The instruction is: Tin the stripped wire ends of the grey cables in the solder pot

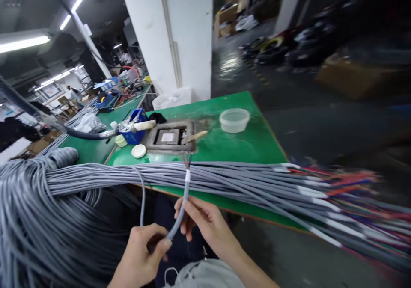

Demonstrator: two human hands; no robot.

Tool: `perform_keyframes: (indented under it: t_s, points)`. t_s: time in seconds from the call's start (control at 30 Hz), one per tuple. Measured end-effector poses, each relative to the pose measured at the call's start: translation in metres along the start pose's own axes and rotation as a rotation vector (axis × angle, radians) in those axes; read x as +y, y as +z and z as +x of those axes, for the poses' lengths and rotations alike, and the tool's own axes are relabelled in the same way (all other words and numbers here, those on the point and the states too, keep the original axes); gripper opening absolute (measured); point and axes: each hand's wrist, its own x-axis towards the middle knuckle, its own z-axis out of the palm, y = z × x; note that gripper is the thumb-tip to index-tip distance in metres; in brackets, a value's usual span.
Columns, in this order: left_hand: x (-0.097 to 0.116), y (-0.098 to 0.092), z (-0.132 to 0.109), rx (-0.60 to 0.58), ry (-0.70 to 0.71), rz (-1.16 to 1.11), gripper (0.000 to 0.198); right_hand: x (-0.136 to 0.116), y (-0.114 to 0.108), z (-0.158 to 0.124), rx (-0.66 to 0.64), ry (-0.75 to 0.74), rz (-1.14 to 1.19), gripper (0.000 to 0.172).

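Both of my hands hold one grey cable (185, 194) in front of the table edge. My left hand (144, 249) pinches it lower down, between thumb and bent fingers. Higher up, my right hand (202, 219) grips it with thumb and fingertips. The cable's end points away from me, with a white sleeve and thin stripped wires at its tip. Behind it lies a thick bundle of grey cables (224, 179) across the table. At the bundle's right end, white sleeves and coloured wires (346, 189) fan out past the table edge.
On the green table (205, 151) stand a square metal pot (173, 136) with a wooden stick (196, 136), a clear plastic tub (234, 120) and a blue box (135, 127). A white lid (138, 151) lies nearby. Coiled cables (48, 219) hang at the left. A white pillar (183, 35) rises behind.
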Motion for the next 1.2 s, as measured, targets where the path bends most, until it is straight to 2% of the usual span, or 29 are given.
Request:
perform_keyframes:
  t_s: [0.07, 0.17, 0.27, 0.33, 0.47, 0.6, 0.67, 0.9, 1.1, 1.2]
  points:
    - [-0.013, 0.013, 0.002, 0.077, -0.116, -0.274, 0.025, 0.011, 0.011, 0.001, -0.047, -0.012, -0.061, 0.052]
    - [-0.016, 0.029, 0.024, 0.345, -0.155, -0.587, 0.039, 0.028, 0.024, -0.001, -0.072, -0.054, -0.178, 0.049]
    - [-0.009, 0.038, 0.051, 0.501, -0.221, -0.681, 0.040, 0.040, 0.031, -0.001, -0.081, -0.100, -0.274, 0.051]
    - [-0.005, 0.041, 0.063, 0.545, -0.282, -0.709, 0.044, 0.042, 0.029, 0.001, -0.090, -0.115, -0.319, 0.052]
    - [-0.008, 0.045, 0.068, 0.571, -0.319, -0.757, 0.053, 0.022, 0.011, 0.012, -0.093, -0.106, -0.400, 0.041]
    - [-0.016, 0.047, 0.067, 0.563, -0.311, -0.766, 0.045, -0.005, -0.011, 0.029, 0.155, -0.231, -0.498, 0.026]
    - [-0.018, 0.049, 0.068, 0.537, -0.309, -0.785, 0.043, -0.010, -0.017, 0.039, 0.216, -0.288, -0.512, 0.021]
    - [-0.018, 0.052, 0.071, 0.462, -0.291, -0.751, 0.044, -0.001, -0.024, 0.052, 0.107, -0.230, -0.339, 0.019]
    - [-0.018, 0.053, 0.070, 0.466, -0.277, -0.695, 0.045, 0.004, -0.026, 0.052, 0.137, -0.291, -0.446, 0.013]
    - [-0.019, 0.054, 0.071, 0.468, -0.292, -0.682, 0.043, 0.007, -0.024, 0.050, 0.168, -0.368, -0.512, 0.011]
